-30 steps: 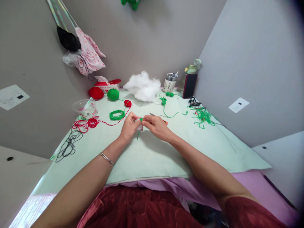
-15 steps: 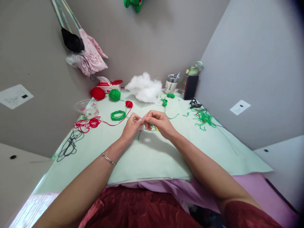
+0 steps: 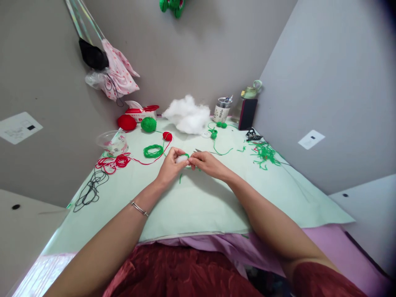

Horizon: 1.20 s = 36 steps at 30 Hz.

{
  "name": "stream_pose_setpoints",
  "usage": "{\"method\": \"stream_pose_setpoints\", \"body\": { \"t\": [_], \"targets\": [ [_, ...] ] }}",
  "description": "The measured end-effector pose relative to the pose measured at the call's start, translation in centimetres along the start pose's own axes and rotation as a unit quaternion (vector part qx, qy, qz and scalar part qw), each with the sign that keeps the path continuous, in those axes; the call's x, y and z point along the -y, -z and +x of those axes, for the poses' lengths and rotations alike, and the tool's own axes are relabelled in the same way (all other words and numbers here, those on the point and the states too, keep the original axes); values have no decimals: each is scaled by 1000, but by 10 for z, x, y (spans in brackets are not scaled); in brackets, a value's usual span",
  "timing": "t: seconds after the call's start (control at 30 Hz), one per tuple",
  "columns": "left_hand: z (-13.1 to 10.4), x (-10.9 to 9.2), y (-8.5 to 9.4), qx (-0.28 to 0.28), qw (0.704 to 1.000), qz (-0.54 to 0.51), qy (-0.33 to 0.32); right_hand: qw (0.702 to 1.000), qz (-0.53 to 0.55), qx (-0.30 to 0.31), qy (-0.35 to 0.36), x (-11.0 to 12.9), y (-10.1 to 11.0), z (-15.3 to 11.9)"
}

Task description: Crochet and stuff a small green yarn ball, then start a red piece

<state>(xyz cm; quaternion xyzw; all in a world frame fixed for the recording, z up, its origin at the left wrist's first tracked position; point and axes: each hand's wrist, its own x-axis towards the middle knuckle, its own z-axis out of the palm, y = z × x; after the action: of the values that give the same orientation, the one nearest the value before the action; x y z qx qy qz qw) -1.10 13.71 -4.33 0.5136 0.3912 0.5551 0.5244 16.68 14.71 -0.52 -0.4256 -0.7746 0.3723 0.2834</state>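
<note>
Over the middle of the table, my left hand (image 3: 168, 168) is closed around a small green crochet piece with white stuffing (image 3: 182, 158) showing in it. My right hand (image 3: 210, 164) meets it from the right, thumb and fingertips pinched at the piece's edge; the hands hide most of its shape. A thin pointed metal tip (image 3: 198, 150) shows just behind my right knuckles, its other end hidden. On the cloth below lies a short green yarn scrap (image 3: 180, 178). Left of my hands is a coil of green yarn (image 3: 153, 151).
A heap of white stuffing (image 3: 187, 115) sits at the back, beside a pen can (image 3: 222, 110), a phone (image 3: 248, 114) and a bottle. Yarn balls, red yarn (image 3: 119, 161), black cord (image 3: 89, 192) and a plastic tub (image 3: 113, 143) line the left. Green scraps (image 3: 266, 153) lie right.
My right hand has dropped slightly and flattened, its fingers now at the piece's right edge. More of the white stuffing and green rim shows between my hands, and the metal tip has come into sight.
</note>
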Motion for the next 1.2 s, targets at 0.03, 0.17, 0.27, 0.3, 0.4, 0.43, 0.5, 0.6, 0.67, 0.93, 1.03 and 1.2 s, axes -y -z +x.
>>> {"method": "stream_pose_setpoints", "body": {
  "t": [0.03, 0.17, 0.27, 0.3, 0.4, 0.43, 0.5, 0.6, 0.67, 0.93, 1.03, 1.2],
  "targets": [
    [0, -2, 0, 7, 1000, -5, 6, 1000, 2, -1, -3, 0, 0, 0],
    [0, -11, 3, 40, 998, -36, 44, 1000, 8, -28, -12, -3, -1, 1],
    [0, -16, 5, 50, 995, -56, 64, 999, 6, -34, -10, -3, -1, 1],
    [-1, -16, 6, 52, 995, -58, 67, 999, 5, -36, -9, -3, -1, 1],
    [-1, -16, 6, 51, 995, -55, 64, 999, 0, -43, -9, -3, -1, 1],
    [-1, -14, 5, 47, 996, -53, 59, 999, 0, -44, -9, -3, -1, 1],
    [0, -11, 2, 28, 998, -47, 40, 999, 0, -42, -4, -2, -2, 1],
    [1, -4, -1, -11, 999, -36, 7, 999, -2, -38, 4, -2, -5, 2],
    [2, 0, -2, -29, 999, -26, -8, 999, -4, -40, 4, -1, -8, 2],
    [-4, -1, -3, -17, 1000, -9, -16, 992, -33, -112, -42, -5, -18, 4],
    [-5, -2, -3, -5, 1000, -13, -17, 986, -52, -147, -54, -4, -19, 4],
    [0, -1, 0, -19, 1000, -9, -15, 993, -63, -102, -4, 3, -18, 0]
  ]
}}
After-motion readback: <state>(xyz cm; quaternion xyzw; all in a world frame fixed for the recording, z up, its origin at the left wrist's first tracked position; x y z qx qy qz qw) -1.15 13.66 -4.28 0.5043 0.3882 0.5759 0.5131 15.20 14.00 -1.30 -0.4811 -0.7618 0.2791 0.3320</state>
